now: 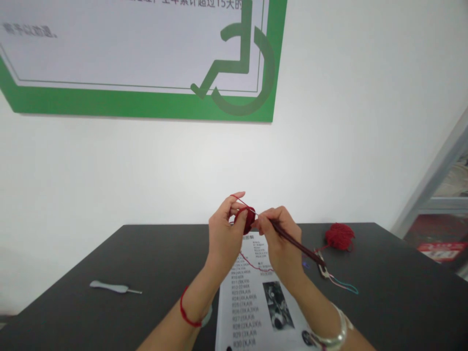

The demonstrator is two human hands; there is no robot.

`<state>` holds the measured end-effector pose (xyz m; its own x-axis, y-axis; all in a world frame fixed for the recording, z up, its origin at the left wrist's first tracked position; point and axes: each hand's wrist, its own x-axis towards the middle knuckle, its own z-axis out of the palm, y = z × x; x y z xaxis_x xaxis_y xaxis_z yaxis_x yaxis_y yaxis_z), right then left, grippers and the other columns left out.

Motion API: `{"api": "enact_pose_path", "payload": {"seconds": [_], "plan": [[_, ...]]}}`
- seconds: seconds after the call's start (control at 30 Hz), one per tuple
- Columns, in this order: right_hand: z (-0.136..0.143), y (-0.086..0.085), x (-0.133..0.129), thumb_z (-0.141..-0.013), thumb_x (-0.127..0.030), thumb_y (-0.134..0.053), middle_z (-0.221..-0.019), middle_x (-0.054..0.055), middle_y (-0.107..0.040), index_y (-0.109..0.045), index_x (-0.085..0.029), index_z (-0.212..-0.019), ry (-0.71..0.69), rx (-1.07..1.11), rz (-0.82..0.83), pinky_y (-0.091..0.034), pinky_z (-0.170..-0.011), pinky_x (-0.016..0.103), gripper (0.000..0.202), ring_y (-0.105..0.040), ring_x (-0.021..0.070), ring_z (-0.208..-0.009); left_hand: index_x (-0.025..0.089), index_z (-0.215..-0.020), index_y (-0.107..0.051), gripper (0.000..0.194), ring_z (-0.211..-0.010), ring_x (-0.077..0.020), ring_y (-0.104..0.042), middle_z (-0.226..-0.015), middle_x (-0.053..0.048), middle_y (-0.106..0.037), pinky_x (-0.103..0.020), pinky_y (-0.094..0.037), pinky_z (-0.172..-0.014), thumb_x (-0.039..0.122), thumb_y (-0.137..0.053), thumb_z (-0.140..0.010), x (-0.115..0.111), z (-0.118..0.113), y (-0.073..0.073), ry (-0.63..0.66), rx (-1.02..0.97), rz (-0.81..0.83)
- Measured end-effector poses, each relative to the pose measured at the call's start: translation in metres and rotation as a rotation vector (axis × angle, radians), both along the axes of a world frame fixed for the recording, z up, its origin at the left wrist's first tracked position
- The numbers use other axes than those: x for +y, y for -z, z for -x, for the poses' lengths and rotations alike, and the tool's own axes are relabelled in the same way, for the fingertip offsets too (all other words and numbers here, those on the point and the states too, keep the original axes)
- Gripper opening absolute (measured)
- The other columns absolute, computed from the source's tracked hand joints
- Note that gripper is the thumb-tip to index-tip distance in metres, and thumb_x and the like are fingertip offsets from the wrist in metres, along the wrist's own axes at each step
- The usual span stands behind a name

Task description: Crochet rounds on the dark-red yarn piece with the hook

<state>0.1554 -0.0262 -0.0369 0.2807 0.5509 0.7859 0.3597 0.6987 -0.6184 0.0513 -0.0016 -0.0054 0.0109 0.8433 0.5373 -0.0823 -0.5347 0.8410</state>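
Tabletop (pixel 171 253) spreads wide to the left of the grip, out to a slanting left edge, with a grey-handled hook (pixel 109 286) lying low in that stretch. The left hand (pixel 224 239) pinches a small dark-red yarn piece (pixel 250 220) between thumb and fingers, a strand running over one raised finger. Just beside it, the right hand (pixel 283 239) clasps a dark-handled hook (pixel 298 244), its tip at the piece; the back edge and white wall (pixel 146 170) lie beyond both hands. Right of the grip sit a small cord-looped tool (pixel 323 271) and, near the back edge, a red yarn ball (pixel 340 237); tabletop runs on to the right edge. In writing, the sign (pixel 109 63) above the grip and mostly leftward shows "15天的"; the sheet (pixel 248 314) below the grip carries rows such as "R24 (4X,A,4X)6" and "R30 (X,A)6"; a red-and-white label (pixel 442 251) far right is too blurred to read.
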Motion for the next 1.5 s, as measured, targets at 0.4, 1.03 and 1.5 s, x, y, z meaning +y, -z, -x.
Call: {"api": "enact_pose_path", "payload": {"seconds": [0.4, 1.03, 1.5], "plan": [[-0.003, 0.006, 0.013, -0.087, -0.009, -0.049, -0.07, 0.001, -0.06, -0.05, -0.024, -0.081, 0.131, -0.315, -0.377, -0.049, -0.057, 0.029, 0.017, -0.059, 0.0157, -0.062, 0.017, -0.111, -0.059, 0.042, -0.061, -0.0108, -0.058, -0.072, 0.002, -0.066, -0.023, -0.044, -0.059, 0.013, -0.069, -0.071, -0.002, -0.001, -0.005, 0.248, -0.225, 0.187], [-0.02, 0.007, 0.025, -0.087, -0.007, -0.051, -0.072, 0.002, -0.056, -0.052, -0.023, -0.081, 0.057, -0.474, -0.42, -0.041, -0.057, 0.029, 0.018, -0.05, 0.0162, -0.065, 0.01, -0.125, -0.055, 0.059, -0.055, -0.0077, -0.052, -0.062, 0.005, -0.061, -0.021, -0.039, -0.056, 0.013, -0.073, -0.069, 0.005, 0.008, -0.007, 0.413, -0.184, 0.303], [-0.021, -0.01, 0.003, -0.086, -0.01, -0.052, -0.07, 0.0, -0.056, -0.052, -0.022, -0.077, -0.143, -0.334, -0.223, -0.042, -0.057, 0.026, 0.015, -0.051, 0.0128, -0.062, 0.016, -0.12, -0.06, 0.039, -0.068, -0.0119, -0.056, -0.079, 0.001, -0.064, -0.028, -0.046, -0.074, 0.015, -0.055, -0.082, 0.005, 0.012, -0.005, -0.049, 0.212, -0.124]]}}
